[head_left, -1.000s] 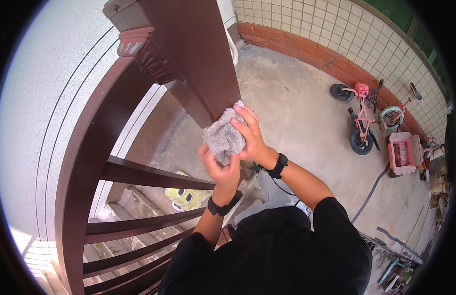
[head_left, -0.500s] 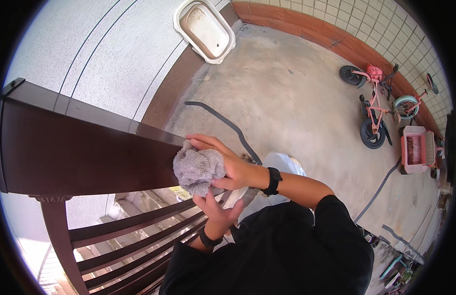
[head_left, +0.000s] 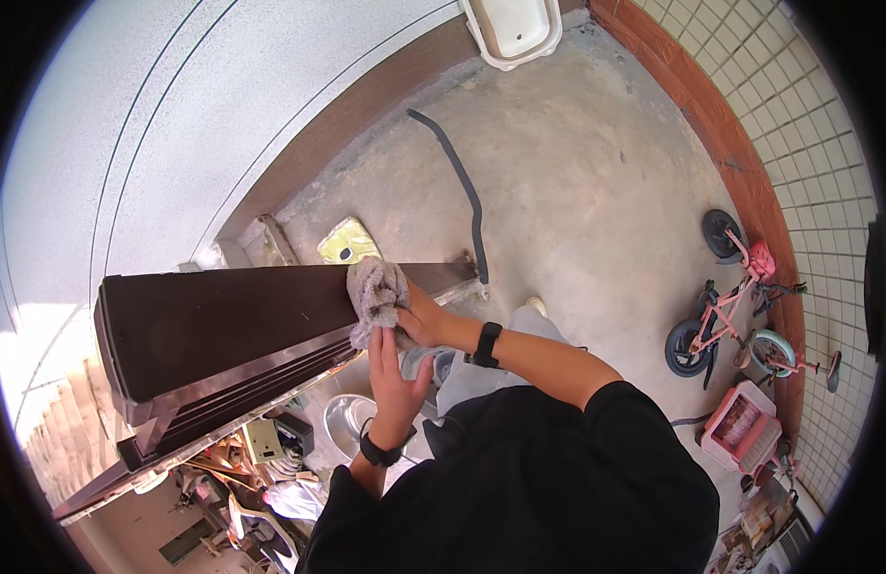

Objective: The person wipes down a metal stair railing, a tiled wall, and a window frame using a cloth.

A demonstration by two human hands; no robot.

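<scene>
A crumpled grey cloth (head_left: 376,292) lies over the near end of a dark brown handrail (head_left: 242,316). My right hand (head_left: 422,318) is wrapped round the cloth's right side and presses it to the rail; some of its fingers are hidden behind the cloth. Just below, my left hand (head_left: 395,387) has its fingers stretched out and thumb apart. Its fingertips touch the cloth's lower edge or the rail beside it; which one I cannot tell.
Beyond the rail lie a yellow-green patterned item (head_left: 349,241) and a dark strip (head_left: 462,182) on the concrete floor. A metal basin (head_left: 349,421) and piled clutter (head_left: 261,478) are below the rail. To the right are a pink bike (head_left: 720,316) and a pink bin (head_left: 739,426).
My view has turned and shifted, so the rail now shows its top and lower slats from another angle. My right hand stays on the cloth; my left fingers have straightened upward against it.
</scene>
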